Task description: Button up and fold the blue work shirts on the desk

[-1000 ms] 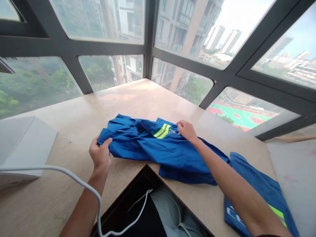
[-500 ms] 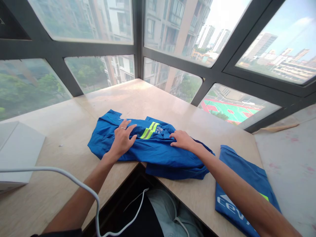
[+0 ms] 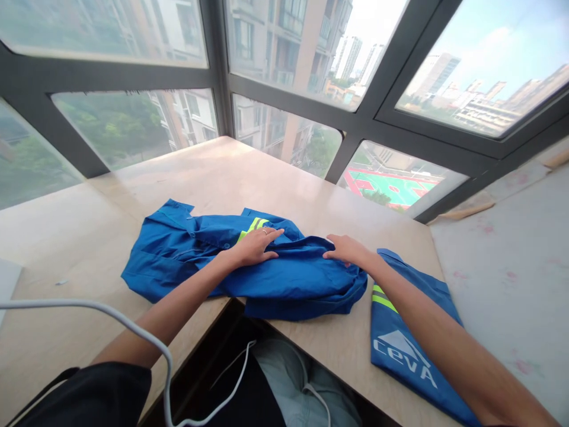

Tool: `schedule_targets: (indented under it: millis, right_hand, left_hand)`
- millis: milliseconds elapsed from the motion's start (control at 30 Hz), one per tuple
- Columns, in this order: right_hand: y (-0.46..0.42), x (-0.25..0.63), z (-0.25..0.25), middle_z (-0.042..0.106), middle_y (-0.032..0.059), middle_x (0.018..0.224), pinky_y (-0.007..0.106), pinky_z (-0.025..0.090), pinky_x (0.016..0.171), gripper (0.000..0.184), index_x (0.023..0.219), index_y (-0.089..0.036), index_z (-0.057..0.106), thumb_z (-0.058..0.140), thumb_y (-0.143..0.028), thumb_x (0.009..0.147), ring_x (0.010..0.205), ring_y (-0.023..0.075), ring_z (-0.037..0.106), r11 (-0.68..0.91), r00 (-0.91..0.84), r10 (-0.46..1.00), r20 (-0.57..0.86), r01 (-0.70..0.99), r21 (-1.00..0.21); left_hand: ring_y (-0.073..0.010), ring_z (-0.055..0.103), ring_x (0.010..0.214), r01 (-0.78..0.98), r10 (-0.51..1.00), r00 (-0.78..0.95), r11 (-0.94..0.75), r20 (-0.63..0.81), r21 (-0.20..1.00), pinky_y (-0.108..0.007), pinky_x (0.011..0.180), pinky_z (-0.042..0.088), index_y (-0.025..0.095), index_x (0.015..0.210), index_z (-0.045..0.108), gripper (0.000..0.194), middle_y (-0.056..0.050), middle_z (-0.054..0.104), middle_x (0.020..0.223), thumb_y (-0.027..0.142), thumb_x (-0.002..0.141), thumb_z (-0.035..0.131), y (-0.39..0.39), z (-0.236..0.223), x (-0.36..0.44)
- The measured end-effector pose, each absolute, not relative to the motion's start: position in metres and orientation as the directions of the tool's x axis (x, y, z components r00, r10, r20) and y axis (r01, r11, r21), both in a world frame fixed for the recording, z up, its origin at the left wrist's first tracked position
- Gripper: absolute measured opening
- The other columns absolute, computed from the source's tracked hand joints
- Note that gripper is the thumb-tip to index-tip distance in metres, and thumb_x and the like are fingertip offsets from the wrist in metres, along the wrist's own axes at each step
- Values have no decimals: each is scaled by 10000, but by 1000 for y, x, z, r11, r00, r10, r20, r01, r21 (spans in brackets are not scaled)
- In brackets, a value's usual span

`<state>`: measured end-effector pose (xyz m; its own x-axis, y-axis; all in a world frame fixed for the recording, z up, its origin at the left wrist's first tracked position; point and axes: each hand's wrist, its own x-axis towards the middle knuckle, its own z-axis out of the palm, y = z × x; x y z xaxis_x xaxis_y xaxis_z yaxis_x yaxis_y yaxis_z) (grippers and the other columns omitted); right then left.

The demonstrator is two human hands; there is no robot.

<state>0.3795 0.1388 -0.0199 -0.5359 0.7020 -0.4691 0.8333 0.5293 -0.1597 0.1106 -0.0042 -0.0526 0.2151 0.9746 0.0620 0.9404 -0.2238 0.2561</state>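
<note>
A blue work jacket (image 3: 284,276) with yellow-green reflective stripes and buttons lies loosely folded and creased in front of me. My left hand (image 3: 255,246) rests flat on its middle, fingers stretched towards the right, partly covering the stripes. At the jacket's right end, my right hand (image 3: 349,250) has the edge of a raised fold between thumb and fingers. The collar end points left. Beneath my right forearm is a second blue garment (image 3: 391,332), neatly folded, with white CEVA lettering and a reflective stripe.
The pale tabletop (image 3: 178,178) meets windows (image 3: 284,130) at the back. A white cable (image 3: 111,311) hangs across the lower left, in front of my left arm. A white box (image 3: 6,287) shows at the left edge. A notch in the table opens over my lap.
My left hand has slid right across the jacket onto the stripes. My right hand has shifted towards the jacket's right end, where a fold now stands raised. The view has turned slightly right.
</note>
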Motion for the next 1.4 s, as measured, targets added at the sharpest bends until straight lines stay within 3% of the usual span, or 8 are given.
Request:
schedule_targets:
  millis: [200, 400, 633, 933, 1067, 1167, 1300, 1400]
  right_hand:
    - [146, 422, -13, 667, 51, 712, 283, 460, 456, 671, 1436, -94, 392, 609, -422, 892, 407, 150, 540, 331, -371, 754, -542, 927, -174]
    - [145, 476, 1, 552, 23, 534, 251, 427, 406, 581, 801, -115, 613, 654, -694, 769, 367, 99, 458, 211, -347, 589, -730, 938, -276]
    - [114, 494, -12, 726, 176, 892, 280, 536, 447, 795, 947, -125, 583, 655, -847, 623, 536, 174, 653, -102, -370, 450, -812, 883, -459]
    - [95, 478, -37, 649, 35, 855, 299, 564, 691, 301, 858, -169, 600, 751, -332, 655, 766, 148, 618, -279, -566, 607, -557, 505, -817]
    - [99, 489, -25, 640, 13, 999, 290, 518, 738, 284, 912, -215, 624, 685, -308, 650, 966, 171, 571, -261, -468, 795, -387, 312, -913]
    - [102, 495, -2, 597, -19, 827, 260, 490, 677, 294, 831, -207, 544, 701, -379, 652, 800, 138, 566, -225, -363, 897, -251, 115, -968]
    - [102, 497, 46, 478, -62, 621, 193, 397, 514, 417, 783, -205, 445, 759, -456, 671, 555, 85, 468, -57, -339, 940, -37, -48, -997]
    - [99, 501, 87, 575, -46, 672, 185, 379, 486, 502, 911, -212, 482, 824, -467, 647, 546, 90, 510, 41, -393, 918, 49, -29, -999]
  left_hand:
    - [-276, 623, 1077, 956, 969, 241, -228, -54, 183, -355, 891, 476, 208, 1072, 726, 299, -110, 677, 1129, 336, 928, 497, 10, -48, 114]
    - [-241, 648, 945, 870, 985, 150, -171, 81, 462, -314, 860, 453, 194, 942, 745, 351, -71, 727, 1003, 435, 913, 490, 13, -22, 106]
    - [-142, 465, 602, 747, 956, -79, -131, 282, 652, -250, 587, 360, 168, 717, 622, 469, -2, 521, 609, 581, 882, 475, -7, 48, 118]
    - [-198, 548, 767, 825, 893, -103, -169, 437, 540, -282, 697, 442, 213, 848, 543, 358, -42, 606, 805, 521, 915, 374, -27, 111, 146]
    - [-196, 529, 707, 903, 897, -121, -78, 425, 423, -287, 652, 408, 209, 850, 497, 382, -33, 565, 737, 543, 935, 333, -32, 132, 141]
    - [-184, 534, 707, 939, 902, -95, -59, 420, 339, -271, 660, 391, 188, 904, 535, 407, -24, 583, 761, 574, 902, 406, -40, 151, 131]
    - [-148, 530, 679, 960, 971, 64, -123, 232, 251, -201, 609, 366, 164, 1017, 624, 688, 22, 611, 751, 631, 544, 798, -49, 179, 113]
    - [-133, 545, 667, 973, 988, 84, -109, 131, 202, -178, 617, 364, 157, 1081, 689, 861, 40, 629, 710, 494, 324, 923, -56, 205, 100]
